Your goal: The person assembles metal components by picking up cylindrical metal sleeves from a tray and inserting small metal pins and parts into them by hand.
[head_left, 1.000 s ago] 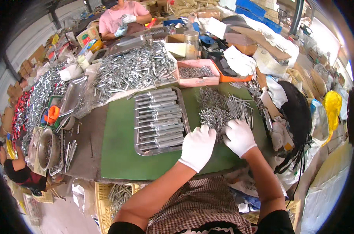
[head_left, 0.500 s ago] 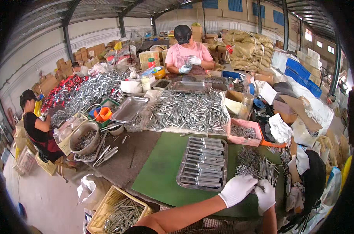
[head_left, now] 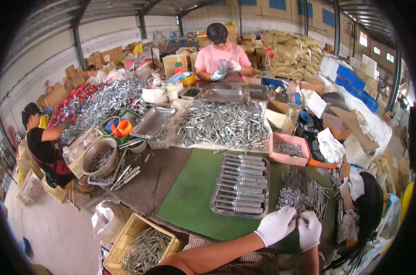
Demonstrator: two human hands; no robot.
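Note:
Both my hands wear white gloves and meet at the near edge of a green mat (head_left: 194, 201). My left hand (head_left: 276, 225) and my right hand (head_left: 310, 230) pinch small metal parts together; what sits between the fingers is too small to make out. Just beyond them lies a loose heap of long nails and small metal pieces (head_left: 299, 192). To the left of the heap stands a steel tray (head_left: 241, 192) filled with rows of metal bolts.
A big pile of metal sleeves (head_left: 221, 123) covers the table's middle, with a pink bin (head_left: 288, 150) beside it. A person in pink (head_left: 221, 57) works opposite; another in black (head_left: 43, 142) sits at left. A yellow crate (head_left: 141, 247) of parts stands below.
The view has swung up and left, from looking down at the mat to taking in the whole hall. My hands have drawn close together at the heap's near edge.

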